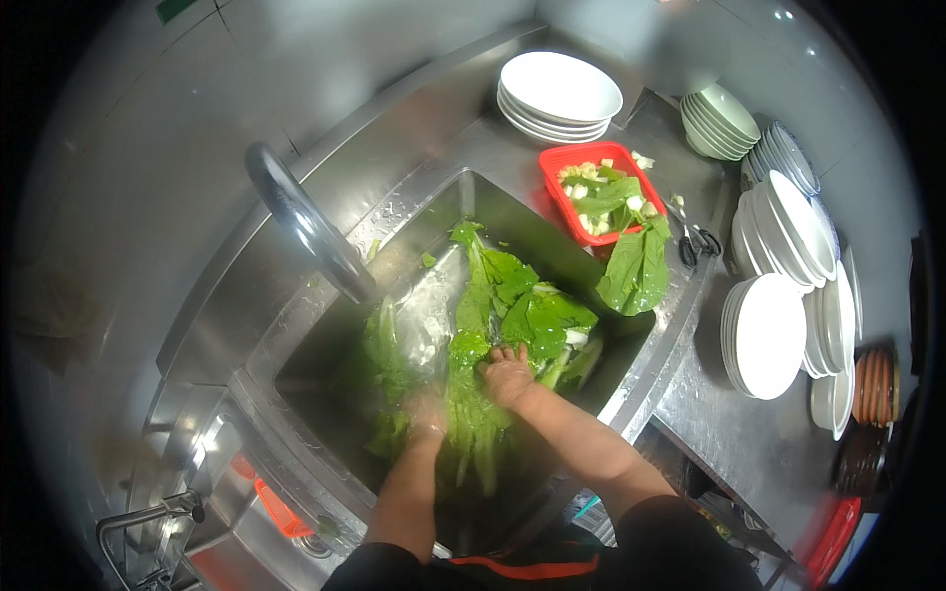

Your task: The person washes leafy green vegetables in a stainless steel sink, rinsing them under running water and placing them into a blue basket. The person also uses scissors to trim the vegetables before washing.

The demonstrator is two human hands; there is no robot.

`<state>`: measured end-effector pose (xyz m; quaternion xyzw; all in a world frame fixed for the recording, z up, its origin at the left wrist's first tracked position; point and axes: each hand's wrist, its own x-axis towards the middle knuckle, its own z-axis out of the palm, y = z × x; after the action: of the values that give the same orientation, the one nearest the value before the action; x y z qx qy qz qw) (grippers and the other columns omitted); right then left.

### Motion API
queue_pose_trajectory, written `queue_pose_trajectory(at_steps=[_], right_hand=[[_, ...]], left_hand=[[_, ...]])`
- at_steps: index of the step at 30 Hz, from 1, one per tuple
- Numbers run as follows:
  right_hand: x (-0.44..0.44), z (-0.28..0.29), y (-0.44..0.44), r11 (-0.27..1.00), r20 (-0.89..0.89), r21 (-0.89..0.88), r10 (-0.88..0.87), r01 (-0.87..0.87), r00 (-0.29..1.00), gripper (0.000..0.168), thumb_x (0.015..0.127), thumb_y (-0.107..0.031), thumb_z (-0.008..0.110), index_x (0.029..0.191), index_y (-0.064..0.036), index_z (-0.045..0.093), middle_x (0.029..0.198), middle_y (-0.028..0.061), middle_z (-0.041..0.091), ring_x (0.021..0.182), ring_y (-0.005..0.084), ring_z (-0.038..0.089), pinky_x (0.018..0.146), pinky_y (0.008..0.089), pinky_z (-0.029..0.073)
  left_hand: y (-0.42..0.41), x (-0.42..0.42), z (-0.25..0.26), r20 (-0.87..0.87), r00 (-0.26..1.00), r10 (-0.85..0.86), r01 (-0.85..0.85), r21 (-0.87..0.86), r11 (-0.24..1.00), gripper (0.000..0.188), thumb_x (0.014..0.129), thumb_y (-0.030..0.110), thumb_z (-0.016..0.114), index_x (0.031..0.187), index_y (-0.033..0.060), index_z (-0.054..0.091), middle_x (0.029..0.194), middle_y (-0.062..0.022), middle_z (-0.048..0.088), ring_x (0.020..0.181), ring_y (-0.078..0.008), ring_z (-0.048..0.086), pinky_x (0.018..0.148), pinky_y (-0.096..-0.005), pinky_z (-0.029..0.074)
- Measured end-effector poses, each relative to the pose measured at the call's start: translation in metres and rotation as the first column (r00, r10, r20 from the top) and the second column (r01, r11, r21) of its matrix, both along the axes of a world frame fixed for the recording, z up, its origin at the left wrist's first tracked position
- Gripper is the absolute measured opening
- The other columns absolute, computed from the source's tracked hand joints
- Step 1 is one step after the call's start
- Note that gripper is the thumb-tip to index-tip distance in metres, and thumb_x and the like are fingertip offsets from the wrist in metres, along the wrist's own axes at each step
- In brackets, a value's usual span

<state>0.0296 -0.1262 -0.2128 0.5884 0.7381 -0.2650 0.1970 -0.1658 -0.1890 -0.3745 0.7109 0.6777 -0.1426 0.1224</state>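
Note:
Green leafy vegetables (473, 347) with pale stalks float and lie in the water of a stainless steel sink (318, 399). My right hand (508, 375) rests on the leaves at the middle of the sink, its fingers spread over them. Left of it, my left hand (426, 414) dips under the water among the leaves, blurred, so its fingers cannot be made out. A curved metal faucet (310, 225) reaches over the sink's left side. On the rim at the far right, a red plastic basket (569, 207) holds cut leaves and white stalk ends, with a large leaf (637, 273) drooping over its edge.
Black-handled scissors (698, 245) lie beside the basket. White plates (562, 89) are stacked behind it. More stacked white dishes (765, 336) and bowls (718, 122) line the steel counter at right. A second sink with another faucet (148, 510) and an orange-red basket (281, 510) is at lower left.

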Motion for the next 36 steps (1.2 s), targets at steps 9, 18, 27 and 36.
queue_pose_trajectory(at_steps=[9, 18, 27, 36], right_hand=[[0.117, 0.163, 0.031, 0.294, -0.715, 0.677, 0.048, 0.675, 0.697, 0.020, 0.081, -0.003, 0.058, 0.100, -0.002, 0.064, 0.091, 0.0167, 0.064, 0.086, 0.0347, 0.062, 0.078, 0.0427, 0.050], [0.319, 0.151, 0.102, 0.244, -0.275, 0.751, -0.730, 0.614, 0.626, 0.027, 0.083, -0.007, 0.053, 0.107, -0.003, 0.063, 0.108, 0.0186, 0.066, 0.106, 0.0357, 0.061, 0.092, 0.0429, 0.049], [0.325, 0.150, 0.097, 0.669, 0.082, 0.508, -0.664, 0.542, 0.743, 0.048, 0.083, -0.022, 0.058, 0.127, -0.007, 0.049, 0.117, 0.0211, 0.064, 0.111, 0.0328, 0.062, 0.095, 0.0419, 0.049], [0.327, 0.160, 0.091, 0.682, 0.170, 0.609, -0.612, 0.406, 0.772, 0.049, 0.080, -0.038, 0.065, 0.114, -0.002, 0.066, 0.117, 0.0192, 0.064, 0.113, 0.0343, 0.059, 0.100, 0.0388, 0.045]], left_hand=[[0.069, -0.038, 0.189, 0.848, 0.485, 0.212, -0.471, 0.049, 0.881, 0.059, 0.061, 0.008, 0.079, 0.111, 0.0048, 0.047, 0.102, -0.0097, 0.058, 0.092, -0.0275, 0.063, 0.078, -0.0380, 0.052], [0.072, 0.015, 0.315, 0.981, -0.188, 0.053, -0.211, -0.093, 0.973, 0.066, 0.062, -0.001, 0.075, 0.122, 0.0034, 0.047, 0.110, -0.0088, 0.058, 0.103, -0.0193, 0.059, 0.087, -0.0333, 0.050], [0.098, 0.044, 0.327, 0.925, -0.362, 0.119, -0.048, -0.145, 0.988, 0.074, 0.061, 0.002, 0.070, 0.131, -0.0016, 0.043, 0.111, -0.0174, 0.064, 0.097, -0.0259, 0.064, 0.088, -0.0358, 0.051], [0.107, 0.070, 0.356, 0.930, -0.337, 0.149, 0.169, -0.096, 0.981, 0.077, 0.064, -0.004, 0.069, 0.136, -0.0021, 0.043, 0.121, -0.0118, 0.061, 0.108, -0.0231, 0.063, 0.093, -0.0326, 0.048]])
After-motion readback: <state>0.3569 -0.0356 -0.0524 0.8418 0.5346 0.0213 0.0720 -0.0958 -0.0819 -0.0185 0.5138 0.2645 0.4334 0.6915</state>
